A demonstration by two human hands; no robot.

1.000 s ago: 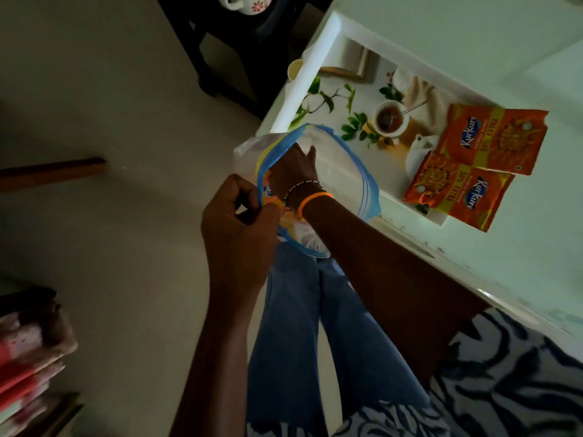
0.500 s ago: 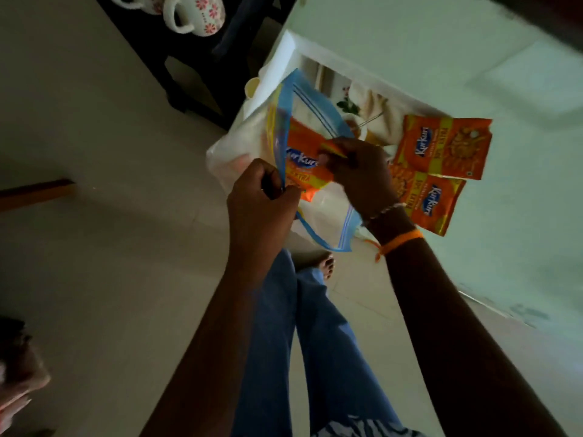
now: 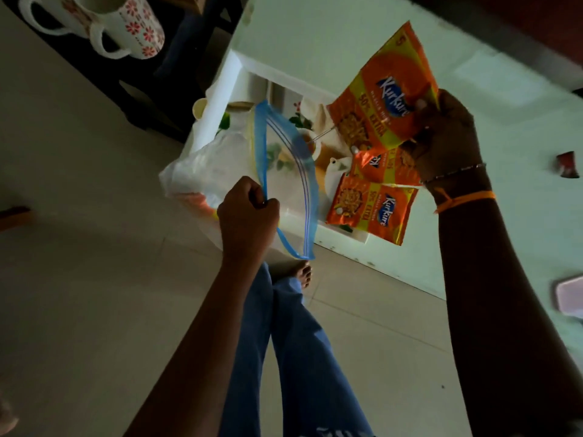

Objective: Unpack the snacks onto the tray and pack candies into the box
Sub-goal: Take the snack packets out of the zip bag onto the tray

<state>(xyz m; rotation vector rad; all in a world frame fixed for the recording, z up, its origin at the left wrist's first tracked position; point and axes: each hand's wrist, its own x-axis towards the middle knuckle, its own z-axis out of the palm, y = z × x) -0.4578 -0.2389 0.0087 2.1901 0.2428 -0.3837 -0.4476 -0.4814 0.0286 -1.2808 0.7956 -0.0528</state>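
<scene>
Pale green worktop [image 3: 347, 36] carries a white printed tray [image 3: 220, 99] at its near corner, with two orange snack packets [image 3: 372, 212] already lying on the tray's near edge. The right hand [image 3: 441, 137] pinches a third packet [image 3: 385, 89] above the tray, while the left hand [image 3: 249, 219] grips the rim of the open zip bag [image 3: 284, 171] — something orange seems left inside. Unpacking looks well along; no candies are clearly visible.
</scene>
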